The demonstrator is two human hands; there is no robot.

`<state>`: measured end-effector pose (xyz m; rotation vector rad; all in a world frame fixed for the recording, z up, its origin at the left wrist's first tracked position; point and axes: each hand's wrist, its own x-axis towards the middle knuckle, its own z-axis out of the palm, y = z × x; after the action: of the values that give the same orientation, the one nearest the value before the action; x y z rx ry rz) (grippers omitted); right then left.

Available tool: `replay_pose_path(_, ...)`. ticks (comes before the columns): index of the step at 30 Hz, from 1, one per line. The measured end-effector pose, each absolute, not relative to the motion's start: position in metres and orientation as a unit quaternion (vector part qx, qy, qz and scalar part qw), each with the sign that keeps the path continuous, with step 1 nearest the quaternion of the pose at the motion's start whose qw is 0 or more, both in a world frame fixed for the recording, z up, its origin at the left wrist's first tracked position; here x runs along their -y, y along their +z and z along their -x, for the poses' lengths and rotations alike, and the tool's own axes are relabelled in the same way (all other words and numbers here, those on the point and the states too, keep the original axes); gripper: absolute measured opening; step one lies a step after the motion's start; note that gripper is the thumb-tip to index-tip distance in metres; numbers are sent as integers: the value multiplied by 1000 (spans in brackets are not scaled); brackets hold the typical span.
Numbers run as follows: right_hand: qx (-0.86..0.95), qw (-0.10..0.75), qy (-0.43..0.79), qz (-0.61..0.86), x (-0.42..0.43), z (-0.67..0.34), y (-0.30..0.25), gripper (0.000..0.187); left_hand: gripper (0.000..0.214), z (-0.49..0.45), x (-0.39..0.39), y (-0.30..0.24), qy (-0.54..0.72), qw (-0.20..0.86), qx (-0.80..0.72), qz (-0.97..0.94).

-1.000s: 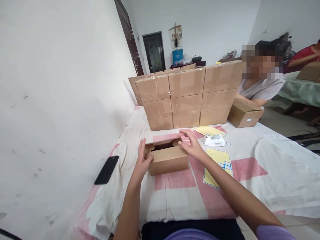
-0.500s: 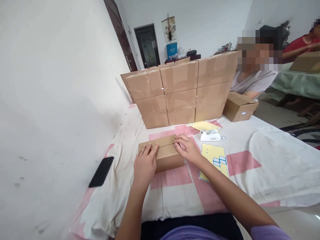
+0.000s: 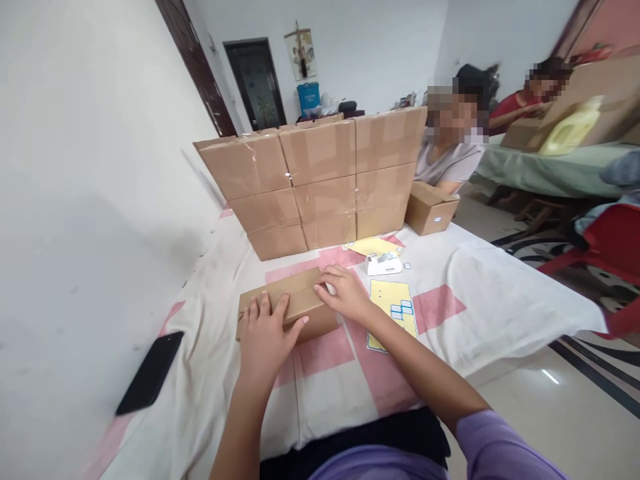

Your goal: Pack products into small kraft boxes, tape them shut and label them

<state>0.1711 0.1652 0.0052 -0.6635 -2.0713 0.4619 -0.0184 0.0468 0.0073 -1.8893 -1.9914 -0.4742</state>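
Note:
A closed cardboard box (image 3: 300, 293) lies on the cloth before me, a seam running along its top. My left hand (image 3: 265, 333) rests on the box's left part, fingers spread over the top and thumb at the near edge. At the right end of the seam is my right hand (image 3: 343, 290), its fingers bent and pressed together; whatever they hold, if anything, is hidden. Right of the box lies a yellow sticker sheet (image 3: 380, 307) with several blue-edged white labels. Beyond it sits a small white device (image 3: 383, 265), and a loose label (image 3: 407, 266) is beside that.
Stacked, taped cardboard boxes (image 3: 320, 180) form a wall at the back. Another yellow sheet (image 3: 370, 246) lies before them. A labelled box (image 3: 433, 210) stands right, near a co-worker (image 3: 445, 160). A black phone (image 3: 150, 373) lies left by the wall (image 3: 65, 267).
The view has swung right, so everything appears further left. My left thumb has spread away from the fingers to the box's near edge. My right hand stays at the seam's right end.

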Motion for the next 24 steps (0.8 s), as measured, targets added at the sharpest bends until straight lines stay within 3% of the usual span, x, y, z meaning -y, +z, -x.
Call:
replay_pose_path(4,726,491,289,384,-195,-215,-8,20,59,22,-46,-2,-173,187,693,674)
replay_pose_path(10,628,512,230,539,-264,-312,-38,27,59,25,-58,4,-193,145,678,694)
replay_pose_path(15,631,500,253,537,-290,-329,-64,24,52,-47,-84,27,-246,138,573,770)
replay_pose_path(19,632,520,250,517,-296,-322,-82,32,50,-134,-126,9,-294,17,467,834)
replay_pose_path(24,644,549,223,484,-302,-327,-89,34,48,-179,-201,-36,-336,-72,614,710)
